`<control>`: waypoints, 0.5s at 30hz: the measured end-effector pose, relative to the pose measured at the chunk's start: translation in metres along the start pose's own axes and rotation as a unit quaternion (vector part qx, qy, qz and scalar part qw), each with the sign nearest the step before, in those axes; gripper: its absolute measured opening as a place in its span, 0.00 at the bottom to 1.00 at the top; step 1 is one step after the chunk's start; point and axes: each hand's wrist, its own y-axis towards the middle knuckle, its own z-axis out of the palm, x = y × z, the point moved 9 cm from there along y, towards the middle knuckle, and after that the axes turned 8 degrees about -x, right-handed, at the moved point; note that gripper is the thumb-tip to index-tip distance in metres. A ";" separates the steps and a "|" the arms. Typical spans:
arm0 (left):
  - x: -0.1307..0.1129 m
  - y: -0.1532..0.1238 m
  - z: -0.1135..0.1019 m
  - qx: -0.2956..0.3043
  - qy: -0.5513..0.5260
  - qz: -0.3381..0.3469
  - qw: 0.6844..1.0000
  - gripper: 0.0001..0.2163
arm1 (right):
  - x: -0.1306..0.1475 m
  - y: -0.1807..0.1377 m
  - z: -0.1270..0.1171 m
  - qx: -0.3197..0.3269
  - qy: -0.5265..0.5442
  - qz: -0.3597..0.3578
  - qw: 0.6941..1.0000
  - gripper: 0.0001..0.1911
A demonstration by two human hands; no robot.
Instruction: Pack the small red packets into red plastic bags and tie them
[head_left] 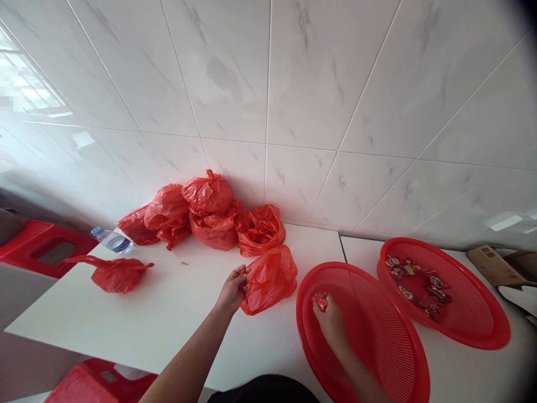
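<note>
My left hand (234,289) pinches the edge of a thin red plastic bag (272,282) that stands on the white table. Over the near red mesh basket (377,313), my right hand (330,319) is closed on a small red wrapped candy (321,302). The rest of that basket's visible floor is bare red plastic. Farther right, a second red basket (474,302) holds several small wrapped candies (434,291). Just behind the bag in my left hand sits another red bag (260,229), its mouth loose.
Several filled red bags (210,193) are piled against the tiled wall. A small knotted bag (119,275) and a water bottle (112,240) lie on the left of the table (168,313). A cardboard box (501,263) stands far right; red stools (98,383) are below the table.
</note>
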 end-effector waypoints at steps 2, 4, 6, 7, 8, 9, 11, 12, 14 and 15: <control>0.000 -0.002 0.002 0.006 -0.001 -0.001 1.000 0.15 | 0.039 0.004 0.011 -0.001 0.003 -0.041 0.999 0.10; 0.001 -0.004 0.006 0.013 -0.004 -0.002 1.000 0.15 | 0.079 0.008 0.037 0.034 -0.020 -0.085 0.996 0.11; 0.001 -0.006 0.011 0.021 -0.006 -0.004 1.000 0.15 | 0.106 0.015 0.061 0.057 -0.030 -0.096 0.993 0.15; 0.002 -0.006 0.013 0.024 -0.007 -0.005 1.000 0.16 | 0.115 0.020 0.068 0.061 -0.035 -0.103 0.992 0.20; 0.001 -0.006 0.015 0.027 -0.007 -0.005 1.000 0.16 | 0.121 0.024 0.070 0.058 -0.039 -0.111 0.991 0.24; 0.001 -0.006 0.016 0.031 -0.007 -0.004 0.999 0.16 | 0.123 0.029 0.065 0.044 -0.045 -0.121 0.991 0.26; 0.000 -0.006 0.018 0.035 -0.004 0.000 0.999 0.16 | 0.117 0.039 0.034 -0.021 -0.072 -0.139 0.987 0.22; 0.000 -0.005 0.019 0.037 -0.002 0.003 0.999 0.16 | 0.108 0.043 0.010 -0.061 -0.088 -0.142 0.984 0.19; 0.001 -0.005 0.019 0.034 0.004 0.005 0.999 0.16 | 0.077 0.048 -0.045 -0.134 -0.125 -0.132 0.974 0.18; 0.001 -0.005 0.019 0.030 0.006 0.006 0.999 0.16 | 0.055 0.048 -0.072 -0.157 -0.136 -0.117 0.971 0.20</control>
